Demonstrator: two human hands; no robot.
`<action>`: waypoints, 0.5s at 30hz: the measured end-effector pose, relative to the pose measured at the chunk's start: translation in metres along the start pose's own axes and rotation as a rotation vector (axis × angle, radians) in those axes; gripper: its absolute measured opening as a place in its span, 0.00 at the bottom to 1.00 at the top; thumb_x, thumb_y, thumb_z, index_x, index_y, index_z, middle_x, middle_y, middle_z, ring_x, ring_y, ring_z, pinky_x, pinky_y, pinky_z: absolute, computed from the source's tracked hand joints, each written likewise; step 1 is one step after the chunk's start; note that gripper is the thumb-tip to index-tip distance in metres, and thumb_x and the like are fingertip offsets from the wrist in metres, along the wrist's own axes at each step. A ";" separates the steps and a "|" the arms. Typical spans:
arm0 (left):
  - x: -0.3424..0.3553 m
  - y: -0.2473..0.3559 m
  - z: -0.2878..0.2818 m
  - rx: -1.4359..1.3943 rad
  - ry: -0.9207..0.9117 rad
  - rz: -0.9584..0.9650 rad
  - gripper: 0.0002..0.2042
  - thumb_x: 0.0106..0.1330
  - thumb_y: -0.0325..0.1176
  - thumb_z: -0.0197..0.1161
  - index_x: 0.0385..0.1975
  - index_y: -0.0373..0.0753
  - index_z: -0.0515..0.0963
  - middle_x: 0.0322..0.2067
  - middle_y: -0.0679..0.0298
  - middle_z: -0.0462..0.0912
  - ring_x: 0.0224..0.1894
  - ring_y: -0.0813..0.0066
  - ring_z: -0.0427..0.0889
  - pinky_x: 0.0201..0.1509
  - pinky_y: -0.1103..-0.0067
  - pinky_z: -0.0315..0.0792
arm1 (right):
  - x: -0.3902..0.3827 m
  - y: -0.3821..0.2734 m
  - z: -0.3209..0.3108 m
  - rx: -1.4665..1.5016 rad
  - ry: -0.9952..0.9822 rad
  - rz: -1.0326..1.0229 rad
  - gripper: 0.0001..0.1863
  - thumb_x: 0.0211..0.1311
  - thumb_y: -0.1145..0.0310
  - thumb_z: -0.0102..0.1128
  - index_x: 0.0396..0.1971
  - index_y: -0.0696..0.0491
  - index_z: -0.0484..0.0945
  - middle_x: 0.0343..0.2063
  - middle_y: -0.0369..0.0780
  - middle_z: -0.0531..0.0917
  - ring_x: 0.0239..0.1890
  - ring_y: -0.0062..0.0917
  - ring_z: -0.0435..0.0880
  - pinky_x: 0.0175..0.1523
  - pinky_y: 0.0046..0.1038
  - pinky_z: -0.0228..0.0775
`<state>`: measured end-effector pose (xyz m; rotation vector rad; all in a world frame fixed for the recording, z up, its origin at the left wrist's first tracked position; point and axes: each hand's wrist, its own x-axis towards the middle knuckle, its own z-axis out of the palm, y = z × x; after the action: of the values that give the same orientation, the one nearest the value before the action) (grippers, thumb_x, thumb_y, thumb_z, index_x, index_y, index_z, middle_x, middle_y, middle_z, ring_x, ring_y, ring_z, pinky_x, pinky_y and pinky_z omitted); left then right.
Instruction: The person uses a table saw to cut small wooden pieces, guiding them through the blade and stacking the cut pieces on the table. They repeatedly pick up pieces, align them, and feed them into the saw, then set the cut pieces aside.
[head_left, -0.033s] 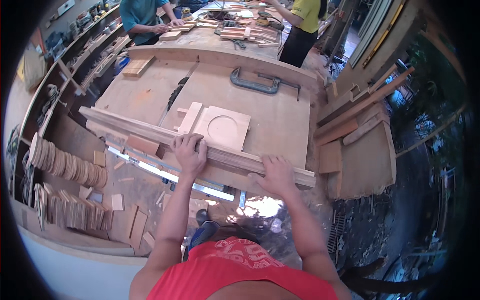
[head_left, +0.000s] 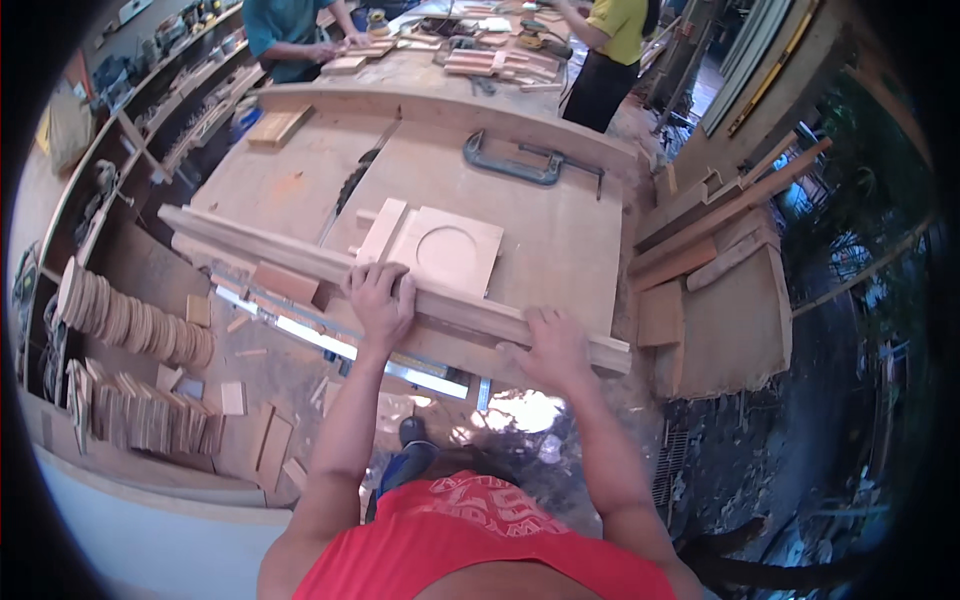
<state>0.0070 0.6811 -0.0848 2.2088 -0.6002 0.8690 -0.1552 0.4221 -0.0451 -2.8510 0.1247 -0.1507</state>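
Observation:
My left hand (head_left: 382, 305) is curled over a long wooden rail (head_left: 470, 318) along the near edge of the plywood sled (head_left: 265, 175). My right hand (head_left: 548, 350) grips the same rail farther right. Just beyond the rail lies a pale square board (head_left: 465, 250) with a routed circle, beside a wooden strip (head_left: 382, 230). A toothed saw blade (head_left: 355, 178) shows in the sled's slot to the left. A metal C-clamp (head_left: 535, 172) lies near the far fence.
Two co-workers (head_left: 280, 40) (head_left: 605, 60) stand at a back worktable (head_left: 410, 75) with wood pieces and power tools. Stacked wooden discs (head_left: 135, 320) and boards (head_left: 150, 420) are at lower left, shelves (head_left: 185, 90) at left, leaning planks (head_left: 715, 230) at right.
The sled and background appear very slightly higher in the picture. Both my hands stay on the rail, with no other clear change.

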 end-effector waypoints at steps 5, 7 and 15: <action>-0.002 0.002 0.003 0.008 0.041 -0.003 0.05 0.60 0.37 0.67 0.31 0.45 0.85 0.35 0.66 0.85 0.47 0.61 0.78 0.63 0.60 0.60 | 0.002 -0.013 -0.016 0.062 -0.179 0.167 0.42 0.55 0.40 0.74 0.59 0.59 0.80 0.54 0.54 0.84 0.60 0.51 0.80 0.67 0.49 0.70; -0.007 -0.004 0.004 -0.017 0.066 0.009 0.05 0.61 0.37 0.67 0.31 0.45 0.85 0.35 0.66 0.85 0.47 0.61 0.78 0.62 0.60 0.60 | 0.000 -0.010 -0.011 0.018 -0.142 0.124 0.42 0.56 0.42 0.74 0.61 0.60 0.79 0.56 0.55 0.83 0.60 0.51 0.80 0.67 0.48 0.70; -0.011 -0.018 0.007 -0.266 0.083 0.031 0.06 0.61 0.39 0.68 0.30 0.45 0.83 0.38 0.68 0.83 0.48 0.64 0.78 0.62 0.62 0.62 | 0.008 -0.033 -0.010 -0.018 -0.076 0.207 0.40 0.43 0.51 0.83 0.57 0.55 0.82 0.49 0.52 0.86 0.53 0.46 0.86 0.60 0.43 0.76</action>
<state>0.0137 0.6900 -0.1044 1.9203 -0.6700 0.8406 -0.1460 0.4498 -0.0251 -2.8341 0.4051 0.0016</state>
